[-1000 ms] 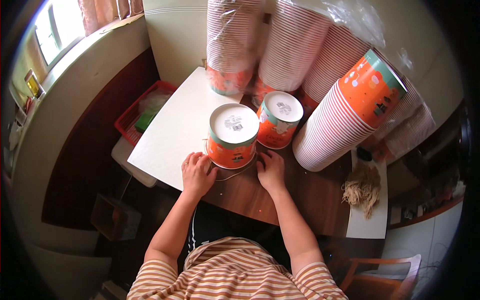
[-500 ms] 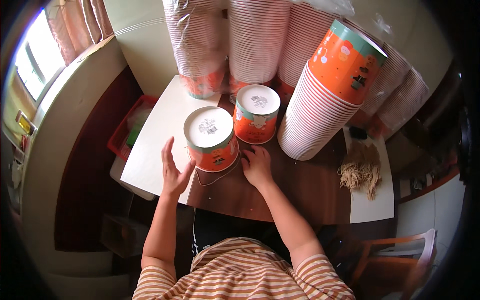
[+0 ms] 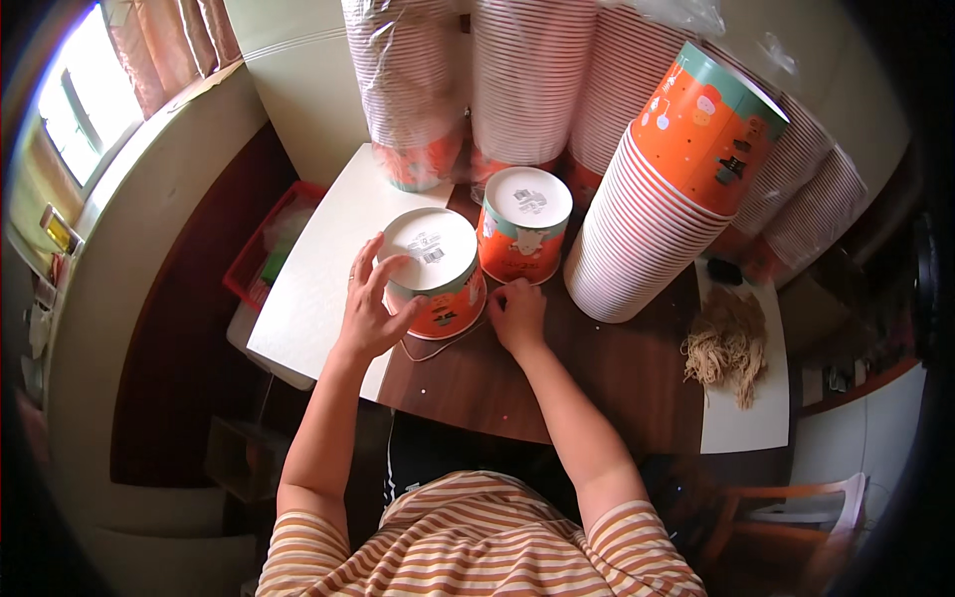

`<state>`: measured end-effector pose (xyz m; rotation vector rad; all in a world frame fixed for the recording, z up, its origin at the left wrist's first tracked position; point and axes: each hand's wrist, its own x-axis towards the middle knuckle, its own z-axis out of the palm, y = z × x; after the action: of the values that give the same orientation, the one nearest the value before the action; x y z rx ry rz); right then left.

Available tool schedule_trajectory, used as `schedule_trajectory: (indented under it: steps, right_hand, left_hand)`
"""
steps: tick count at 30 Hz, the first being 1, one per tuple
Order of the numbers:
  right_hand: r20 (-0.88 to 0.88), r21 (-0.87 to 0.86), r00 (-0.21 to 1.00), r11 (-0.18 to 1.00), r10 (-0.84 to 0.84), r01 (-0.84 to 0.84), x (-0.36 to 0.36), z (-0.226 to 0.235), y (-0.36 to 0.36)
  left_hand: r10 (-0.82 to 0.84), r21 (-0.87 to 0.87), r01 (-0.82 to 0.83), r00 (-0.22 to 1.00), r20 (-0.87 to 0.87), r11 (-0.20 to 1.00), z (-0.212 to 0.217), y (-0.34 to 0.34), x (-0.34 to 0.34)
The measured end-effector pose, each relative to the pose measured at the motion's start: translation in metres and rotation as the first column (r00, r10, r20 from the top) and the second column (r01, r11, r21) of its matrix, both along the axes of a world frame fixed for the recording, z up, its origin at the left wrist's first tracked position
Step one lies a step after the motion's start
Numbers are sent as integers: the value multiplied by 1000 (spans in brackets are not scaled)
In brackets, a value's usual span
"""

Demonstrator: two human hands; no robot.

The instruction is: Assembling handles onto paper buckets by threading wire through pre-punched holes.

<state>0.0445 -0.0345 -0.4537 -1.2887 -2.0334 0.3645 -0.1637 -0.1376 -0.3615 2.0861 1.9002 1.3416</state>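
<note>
Orange paper forms the wall of the lidded tub (image 3: pixel 434 274), which stands on the brown desk (image 3: pixel 557 368) at the edge of a white board (image 3: pixel 318 269), just left of a second lidded tub (image 3: pixel 522 237). The left hand (image 3: pixel 370 310) is spread against the near tub's left side, fingers curved over the white lid rim, a loose hold rather than a closed grip. The right hand (image 3: pixel 517 313) is laid on the desk just right of that tub, fingers curled; whether the thin band (image 3: pixel 438 343) looping below the tub is pinched cannot be told. The tub is judged light, thin-walled and easily dented, so it is best taken at the stiffer lid rim or base. Further right, a leaning stack of cups (image 3: pixel 667 209) and a heap of pale bands (image 3: pixel 726 343) are seen. The wrapped stacks behind are cut off at the top, and the tub's contents are hidden.
</note>
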Motion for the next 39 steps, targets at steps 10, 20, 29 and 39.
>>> schedule_trajectory:
  steps: [10,20,29,39]
  right_hand:
    - [-94,-84,995,996,29,-37,-6,5,0]
    - [-9,-33,998,997,-64,64,8,9,-5]
    - [63,-12,998,999,-30,31,9,12,-11]
    - [55,17,998,1000,-12,11,-1,6,-5]
  left_hand:
    - [-2,32,1,1000,22,999,-2,0,1]
    - [20,9,-20,1000,-6,1000,-1,-1,1]
    - [2,24,-3,999,38,1000,-1,0,-1]
    - [-4,17,3,997,75,1000,11,5,3]
